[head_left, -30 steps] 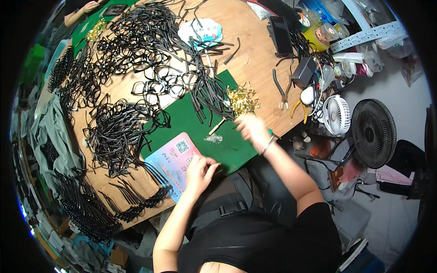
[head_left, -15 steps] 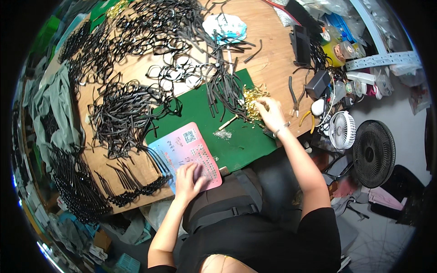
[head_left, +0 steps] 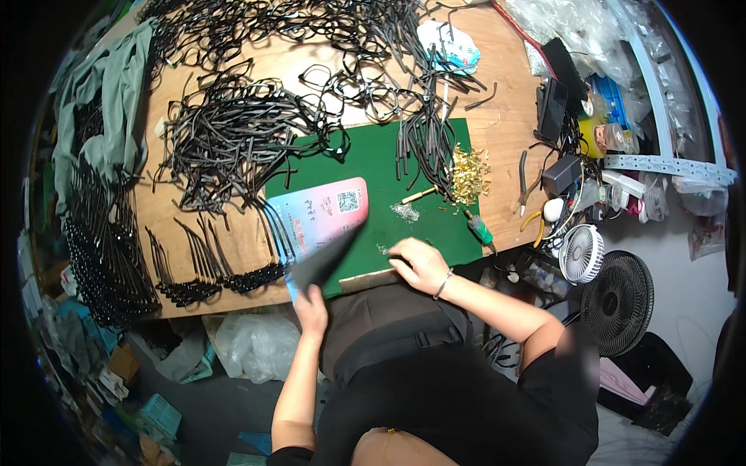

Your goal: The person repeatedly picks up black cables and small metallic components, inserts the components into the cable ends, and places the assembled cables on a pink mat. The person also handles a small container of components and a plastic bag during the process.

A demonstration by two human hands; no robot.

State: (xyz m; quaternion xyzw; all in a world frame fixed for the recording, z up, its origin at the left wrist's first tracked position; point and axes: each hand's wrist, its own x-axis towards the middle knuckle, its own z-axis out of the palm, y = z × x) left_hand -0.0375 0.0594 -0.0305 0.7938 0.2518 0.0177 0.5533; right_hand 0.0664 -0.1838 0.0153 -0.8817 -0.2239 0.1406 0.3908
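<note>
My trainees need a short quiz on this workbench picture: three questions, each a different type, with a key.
1. True or false: the left hand holds the printed pad, with a dark flap of it raised.
2. What colour is the pile of small pieces at the right edge of the green mat? A silver, B gold, C red.
3. Fill in: the right hand has a ____ around its wrist.

Key: 1 true; 2 B; 3 bracelet.

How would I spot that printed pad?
On the wooden table lies a green mat. The pad overlaps its left end, one edge curled up at the left hand. Unlike the plain mat, it's pink and blue with a dark underside.
</note>
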